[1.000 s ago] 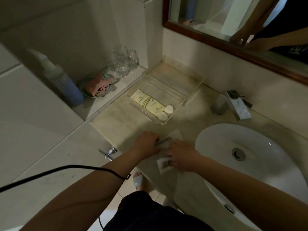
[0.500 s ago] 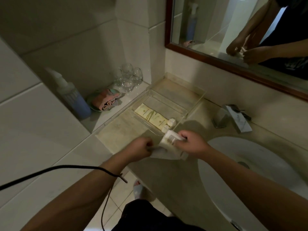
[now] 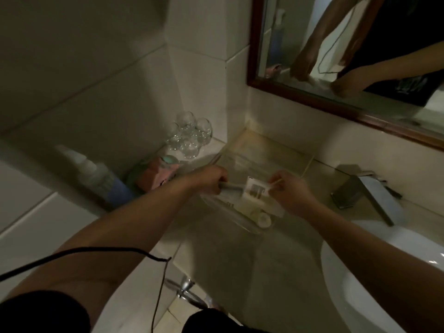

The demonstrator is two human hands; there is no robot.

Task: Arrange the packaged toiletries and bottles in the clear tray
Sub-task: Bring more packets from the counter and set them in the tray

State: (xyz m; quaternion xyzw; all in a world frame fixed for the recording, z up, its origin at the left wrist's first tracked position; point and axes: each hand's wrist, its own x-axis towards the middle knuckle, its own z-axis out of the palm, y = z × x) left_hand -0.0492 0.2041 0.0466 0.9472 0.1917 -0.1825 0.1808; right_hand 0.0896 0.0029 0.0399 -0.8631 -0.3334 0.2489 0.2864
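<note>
1. Sitting in the back corner of the counter (image 3: pixel 252 265), the clear tray (image 3: pixel 308 164) has the wall right behind it and the mirror (image 3: pixel 283 32) higher up.
2. By its left side is a low shelf with glasses (image 3: pixel 189 138), a pink cloth (image 3: pixel 156 175) and a blue bottle (image 3: pixel 113 188).
3. The tap (image 3: pixel 370 191) stands near the tray on the right. The sink (image 3: pixel 396 284) is in front of the tap.
4. The counter spreads wide in front of the tray, and both arms reach in from that side.
5. Cream packets (image 3: pixel 242 207) and round white caps (image 3: pixel 264 221) lie at the front end of the tray. The caps are right by the front wall.
6. The left hand (image 3: pixel 206 179) is over the tray's left edge. Its fingers are curled tight round a grey stick (image 3: pixel 231 187).
7. The right hand (image 3: pixel 290 188) is over the tray's right part. Its thumb and fingers pinch the right end of a white packet (image 3: pixel 255 191).
8. The white packet hangs between the two hands, over the tray and above the cream packets.
9. The picture is blurry, so I cannot tell if the grey stick and the white packet are one thing.
10. A black cable (image 3: pixel 96 250) lies across the left arm.
</note>
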